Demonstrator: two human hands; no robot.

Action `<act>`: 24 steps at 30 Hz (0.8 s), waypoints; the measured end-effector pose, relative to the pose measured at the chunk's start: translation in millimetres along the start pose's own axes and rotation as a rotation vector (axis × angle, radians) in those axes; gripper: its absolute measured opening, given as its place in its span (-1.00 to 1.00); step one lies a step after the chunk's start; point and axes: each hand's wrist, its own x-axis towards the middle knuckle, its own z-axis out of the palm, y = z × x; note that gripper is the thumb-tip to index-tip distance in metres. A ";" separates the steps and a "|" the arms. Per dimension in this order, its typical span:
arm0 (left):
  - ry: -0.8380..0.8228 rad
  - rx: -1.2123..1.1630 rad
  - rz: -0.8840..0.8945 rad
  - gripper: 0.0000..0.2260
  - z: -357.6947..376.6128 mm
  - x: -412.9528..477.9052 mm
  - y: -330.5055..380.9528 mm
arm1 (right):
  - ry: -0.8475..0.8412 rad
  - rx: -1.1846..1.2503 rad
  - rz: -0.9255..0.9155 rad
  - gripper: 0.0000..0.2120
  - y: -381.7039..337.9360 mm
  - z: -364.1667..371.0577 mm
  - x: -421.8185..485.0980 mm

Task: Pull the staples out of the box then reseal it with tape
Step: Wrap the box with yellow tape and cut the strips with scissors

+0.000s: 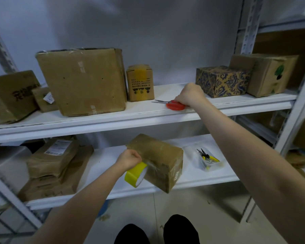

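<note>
A brown cardboard box (159, 159) lies on the lower white shelf (209, 176), its near corner jutting past the shelf edge. My left hand (128, 158) grips a yellow tape roll (135, 174) pressed against the box's left side, with a strip of clear tape running onto the box. My right hand (189, 95) reaches to the upper shelf (113, 118) and grips the red handles of a pair of scissors (173, 104) lying there, blades pointing left. Yellow-handled pliers (207, 157) lie in a clear bag right of the box.
Upper shelf holds a large brown box (83, 80), a small taped box (140, 82), a patterned blue box (222, 81) and further boxes at both ends. Flat parcels (55, 164) are stacked on the lower shelf's left. A metal upright (296, 110) stands right.
</note>
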 end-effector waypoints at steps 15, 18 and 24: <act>-0.030 -0.070 -0.052 -0.79 7.7 4.3 -17.2 | -0.285 -0.441 -0.462 -0.58 30.8 201.7 -97.3; 0.001 -0.128 -0.050 -0.80 0.0 9.4 -19.1 | -0.213 -0.518 -0.472 -0.54 27.6 223.8 -97.3; 0.020 -0.227 -0.005 -0.80 -12.8 7.1 -13.2 | -0.148 -0.562 -0.479 -0.61 27.5 242.4 -95.0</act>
